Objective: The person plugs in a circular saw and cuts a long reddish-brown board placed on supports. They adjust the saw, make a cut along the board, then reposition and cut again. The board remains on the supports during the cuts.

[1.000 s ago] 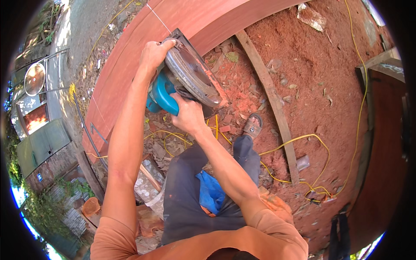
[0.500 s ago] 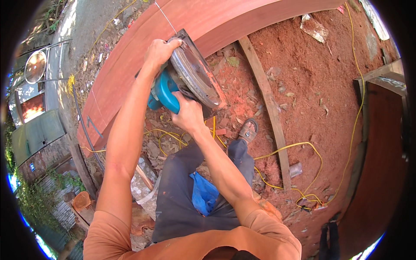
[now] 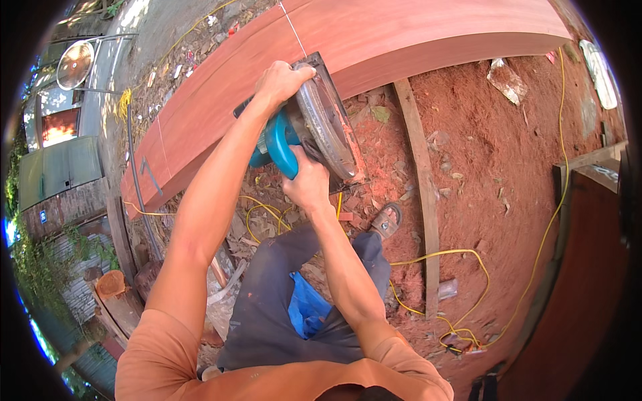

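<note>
A circular saw [image 3: 324, 123] with a teal handle and body and a round metal blade guard rests on the side of a long reddish wooden beam [image 3: 381, 37]. My left hand [image 3: 284, 83] is closed over the front of the saw, beside the guard. Lower down, my right hand [image 3: 309, 182] wraps round its rear handle. A thin white line [image 3: 292, 28] crosses the beam's top and meets the saw's base plate. Orange sawdust clings to the plate near the guard. The blade's cutting edge is hidden.
A narrow wooden strip [image 3: 419, 194] lies on ground covered with sawdust and leaves. Yellow cord [image 3: 478, 267] loops across it, also near my sandalled foot [image 3: 386, 221]. A dark reddish board [image 3: 578, 287] stands at right. Cut logs [image 3: 112, 284] are at lower left.
The whole view has shifted, so the saw, beam and both hands sit farther right in the picture. Both hands keep the same hold, and the saw remains at the white line.
</note>
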### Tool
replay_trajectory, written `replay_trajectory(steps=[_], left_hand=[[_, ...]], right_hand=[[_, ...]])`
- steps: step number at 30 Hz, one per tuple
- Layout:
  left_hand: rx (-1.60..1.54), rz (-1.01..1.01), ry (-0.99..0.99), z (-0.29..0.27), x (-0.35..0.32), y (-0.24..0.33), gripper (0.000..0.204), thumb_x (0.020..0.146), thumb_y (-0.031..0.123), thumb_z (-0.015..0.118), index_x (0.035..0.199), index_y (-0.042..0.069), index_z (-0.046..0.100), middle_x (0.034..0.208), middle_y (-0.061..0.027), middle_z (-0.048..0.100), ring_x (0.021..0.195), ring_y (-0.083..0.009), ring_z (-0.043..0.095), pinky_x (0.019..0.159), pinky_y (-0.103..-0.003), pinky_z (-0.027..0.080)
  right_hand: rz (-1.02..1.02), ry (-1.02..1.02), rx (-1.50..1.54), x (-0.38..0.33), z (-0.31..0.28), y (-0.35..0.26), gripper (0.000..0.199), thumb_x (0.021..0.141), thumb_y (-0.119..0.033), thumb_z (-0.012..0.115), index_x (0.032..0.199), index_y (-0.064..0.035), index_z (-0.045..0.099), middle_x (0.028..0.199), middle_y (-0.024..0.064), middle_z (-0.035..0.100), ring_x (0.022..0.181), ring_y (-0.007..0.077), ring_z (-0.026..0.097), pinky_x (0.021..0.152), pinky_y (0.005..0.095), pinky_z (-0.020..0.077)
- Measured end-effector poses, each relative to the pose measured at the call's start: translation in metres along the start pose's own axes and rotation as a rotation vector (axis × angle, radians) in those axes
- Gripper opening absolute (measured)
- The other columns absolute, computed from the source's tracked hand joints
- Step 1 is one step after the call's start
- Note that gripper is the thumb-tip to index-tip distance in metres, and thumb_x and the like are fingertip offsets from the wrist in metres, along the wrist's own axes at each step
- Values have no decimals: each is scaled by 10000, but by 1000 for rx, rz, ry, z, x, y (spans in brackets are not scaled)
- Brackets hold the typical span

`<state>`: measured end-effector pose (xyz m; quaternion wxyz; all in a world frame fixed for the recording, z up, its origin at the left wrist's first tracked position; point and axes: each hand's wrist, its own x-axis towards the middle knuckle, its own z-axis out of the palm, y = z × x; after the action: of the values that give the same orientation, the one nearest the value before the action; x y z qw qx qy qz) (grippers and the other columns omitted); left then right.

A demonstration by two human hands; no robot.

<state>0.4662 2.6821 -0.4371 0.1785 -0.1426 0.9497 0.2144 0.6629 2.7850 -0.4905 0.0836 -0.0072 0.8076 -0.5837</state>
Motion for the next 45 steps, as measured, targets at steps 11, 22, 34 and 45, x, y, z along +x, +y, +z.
replay_trajectory(steps=[11,22,34,45], left_hand=[[-48,73,14,7,15,-14,668,774,587,704,889,-66,781,872,-274,746,869,-388,750,782,-466,551],[-76,77,-2,2,16,-13,659,775,562,719,809,-95,746,792,-247,729,765,-337,729,718,-451,526],[-101,94,2,4,23,-19,637,782,542,736,761,-94,731,716,-231,701,687,-295,696,658,-449,503],[-113,87,-2,-1,19,-14,628,783,525,751,759,-102,725,700,-214,697,668,-276,678,638,-441,498]], right_hand=[[9,-11,24,1,0,0,447,774,-83,737,1204,-150,637,872,220,727,835,427,719,746,514,573],[4,-13,-13,3,1,-1,457,763,-117,773,1200,-138,639,846,214,731,816,417,726,743,513,585],[-43,19,-9,4,3,1,440,781,-142,769,1198,-143,629,821,219,726,792,425,724,743,529,584],[-24,3,4,7,0,-4,432,769,-130,768,1185,-129,651,890,219,730,846,420,722,788,525,573]])
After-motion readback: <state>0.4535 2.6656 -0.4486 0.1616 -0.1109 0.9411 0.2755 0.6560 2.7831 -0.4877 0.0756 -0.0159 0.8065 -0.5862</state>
